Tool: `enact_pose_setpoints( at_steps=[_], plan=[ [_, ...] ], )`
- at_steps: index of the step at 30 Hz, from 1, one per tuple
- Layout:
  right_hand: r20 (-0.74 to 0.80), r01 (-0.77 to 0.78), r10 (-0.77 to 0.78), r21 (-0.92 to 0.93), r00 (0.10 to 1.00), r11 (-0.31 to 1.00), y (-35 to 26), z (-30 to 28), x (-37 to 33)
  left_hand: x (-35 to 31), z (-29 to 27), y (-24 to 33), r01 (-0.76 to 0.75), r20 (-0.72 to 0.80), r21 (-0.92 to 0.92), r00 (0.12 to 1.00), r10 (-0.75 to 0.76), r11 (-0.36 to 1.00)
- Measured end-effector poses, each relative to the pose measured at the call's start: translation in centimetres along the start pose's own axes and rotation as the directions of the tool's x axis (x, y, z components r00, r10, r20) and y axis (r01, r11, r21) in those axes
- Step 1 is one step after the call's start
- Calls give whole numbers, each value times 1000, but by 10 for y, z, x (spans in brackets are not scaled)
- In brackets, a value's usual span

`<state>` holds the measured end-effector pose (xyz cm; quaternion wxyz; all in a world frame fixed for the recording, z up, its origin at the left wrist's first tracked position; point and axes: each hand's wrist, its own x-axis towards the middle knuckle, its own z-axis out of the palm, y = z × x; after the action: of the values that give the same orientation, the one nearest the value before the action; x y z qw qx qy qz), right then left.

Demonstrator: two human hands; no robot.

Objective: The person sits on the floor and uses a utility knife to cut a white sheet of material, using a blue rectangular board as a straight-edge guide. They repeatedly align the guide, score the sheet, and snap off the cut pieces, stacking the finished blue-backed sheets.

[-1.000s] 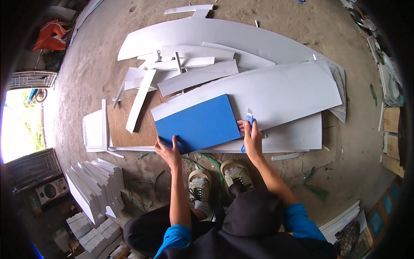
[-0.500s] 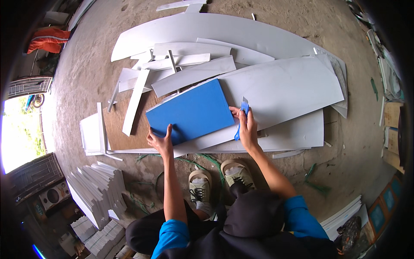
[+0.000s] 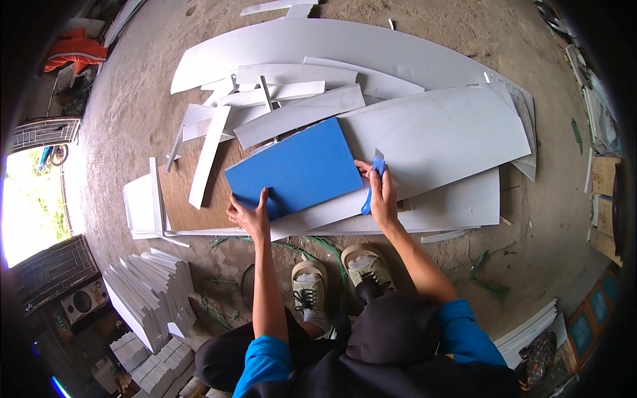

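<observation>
A flat blue rectangular board lies tilted on top of the pile, its right end farther from me than its left. My left hand grips its near left edge, thumb on top and the other fingers around the edge, partly hidden. In my right hand is a blue utility knife, held upright with its blade end pointing away from me. Fingers of that same hand also reach the board's right edge. Beneath and beside the board are large white sheets and a brown wooden panel.
White offcut strips lie across the pile's left side. Several stacked white pieces stand on the floor at lower left. Green string is scattered near my shoes. Wooden boxes line the right side.
The blue board's right end has shifted very slightly away from me, and my right hand with the utility knife has moved slightly right. Both holds are unchanged.
</observation>
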<state>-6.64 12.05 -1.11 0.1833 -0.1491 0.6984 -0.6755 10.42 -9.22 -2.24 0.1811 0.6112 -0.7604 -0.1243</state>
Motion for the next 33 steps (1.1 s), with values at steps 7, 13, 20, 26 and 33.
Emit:
enact_pose_setpoints(
  at_steps=[7, 13, 20, 26, 33],
  plan=[
    [-12, 57, -57, -3, 998, 998, 7, 2, 0, 6, 1, -2, -15, 18, 51, 1000, 14, 999],
    [-3, 44, -44, -10, 999, 999, 3, 1, -1, 4, 2, 0, 1, 41, 57, 999, -3, 998],
    [11, -3, 3, 1, 1000, 1000, 6, 1, -1, 2, -4, 6, 23, 103, 79, 994, -31, 997],
    [-100, -99, 103, 40, 990, 994, -3, -5, 11, -16, -2, 104, -474, 5, 27, 880, 475, 880],
    [-71, -121, 109, -188, 991, 975, -4, -3, 24, 1, 53, 176, -731, 72, -166, 661, 747, 662]
  ],
)
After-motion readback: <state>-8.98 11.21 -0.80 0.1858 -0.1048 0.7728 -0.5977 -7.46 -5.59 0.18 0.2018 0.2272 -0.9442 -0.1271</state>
